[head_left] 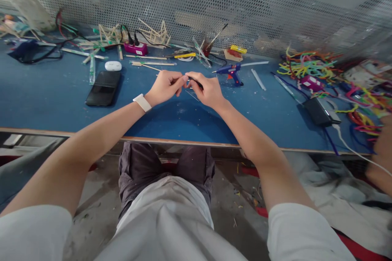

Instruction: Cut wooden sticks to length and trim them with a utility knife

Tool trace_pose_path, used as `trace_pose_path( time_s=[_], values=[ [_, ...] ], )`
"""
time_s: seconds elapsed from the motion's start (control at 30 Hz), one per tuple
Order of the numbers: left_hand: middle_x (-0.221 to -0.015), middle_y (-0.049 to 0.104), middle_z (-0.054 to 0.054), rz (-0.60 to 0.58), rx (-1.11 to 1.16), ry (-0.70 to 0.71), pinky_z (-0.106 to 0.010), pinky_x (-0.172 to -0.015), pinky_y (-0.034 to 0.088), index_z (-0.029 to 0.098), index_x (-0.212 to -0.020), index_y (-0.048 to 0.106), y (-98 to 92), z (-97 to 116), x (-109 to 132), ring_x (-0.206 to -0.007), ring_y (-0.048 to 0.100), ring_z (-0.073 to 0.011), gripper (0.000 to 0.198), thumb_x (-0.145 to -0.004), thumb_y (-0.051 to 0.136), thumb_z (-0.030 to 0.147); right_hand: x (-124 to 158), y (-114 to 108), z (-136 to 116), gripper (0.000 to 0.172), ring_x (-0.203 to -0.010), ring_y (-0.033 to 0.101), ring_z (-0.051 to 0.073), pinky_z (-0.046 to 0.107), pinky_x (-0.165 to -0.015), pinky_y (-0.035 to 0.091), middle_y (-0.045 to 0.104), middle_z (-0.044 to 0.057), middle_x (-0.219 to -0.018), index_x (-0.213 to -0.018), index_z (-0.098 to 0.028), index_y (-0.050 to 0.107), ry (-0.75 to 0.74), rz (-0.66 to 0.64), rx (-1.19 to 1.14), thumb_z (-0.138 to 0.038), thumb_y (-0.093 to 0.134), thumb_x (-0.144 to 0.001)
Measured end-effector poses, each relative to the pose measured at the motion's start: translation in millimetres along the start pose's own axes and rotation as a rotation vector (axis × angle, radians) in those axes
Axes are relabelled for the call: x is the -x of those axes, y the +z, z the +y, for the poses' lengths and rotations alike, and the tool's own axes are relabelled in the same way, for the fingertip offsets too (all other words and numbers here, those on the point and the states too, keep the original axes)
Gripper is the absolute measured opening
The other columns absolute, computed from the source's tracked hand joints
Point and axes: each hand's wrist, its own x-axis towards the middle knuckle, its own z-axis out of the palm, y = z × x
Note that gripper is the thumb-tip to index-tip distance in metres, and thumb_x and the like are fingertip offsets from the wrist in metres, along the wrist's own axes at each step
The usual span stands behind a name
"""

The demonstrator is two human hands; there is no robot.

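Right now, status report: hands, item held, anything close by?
Right hand: gripping slim dark object. Left hand: pinched close to right, hold unclear. Blue glue gun nearby, to the right.

On table [58, 100]: phone [103, 88] left of left hand [165, 85], case [113, 66] just beyond; power strip [138, 50] farther; glue gun [233, 74] right of right hand [210, 89]; strand pile [300, 67] farther right.

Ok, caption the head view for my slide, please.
Left hand and right hand close together over a blue table, a slim dark object in the right, blue glue gun nearby.
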Motion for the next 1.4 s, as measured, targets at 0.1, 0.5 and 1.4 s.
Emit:
trace_pose_path(
  time_s=[0.1,0.5,1.4],
  values=[
    [-0.052,0.065,0.000,-0.002,-0.010,0.005,-0.022,-0.049,0.038,0.019,-0.078,0.075,-0.7,0.3,0.2,-0.044,0.052,-0.0080,0.074,-0.116,0.059,0.081,-0.6,-1.4,-0.3,0.050,-0.089,0.086,0.016,0.027,-0.079,0.060,0.091,0.005,-0.112,-0.159,-0.022,0.071,-0.009,-0.002,-0.012,-0.046,0.037,-0.130],
    [-0.053,0.066,0.000,0.002,-0.033,-0.006,-0.022,-0.048,0.038,0.019,-0.081,0.076,-0.3,1.5,0.6,-0.044,0.053,-0.0086,0.073,-0.116,0.059,0.080,-4.1,-5.3,-6.4,0.052,-0.084,0.082,0.015,0.027,-0.079,0.056,0.088,0.005,-0.105,-0.152,-0.022,0.075,0.020,0.005,-0.027,-0.049,0.036,-0.130],
    [-0.063,0.068,0.000,0.051,-0.061,0.017,-0.023,-0.053,0.037,0.020,-0.080,0.071,-1.6,0.9,-1.4,-0.053,0.052,-0.0084,0.069,-0.115,0.063,0.078,-2.5,-5.2,-2.8,0.038,-0.074,0.077,0.011,0.024,-0.075,0.055,0.085,-0.001,-0.094,-0.150,-0.023,0.074,-0.013,0.051,-0.134,-0.039,0.049,-0.127]
  ],
)
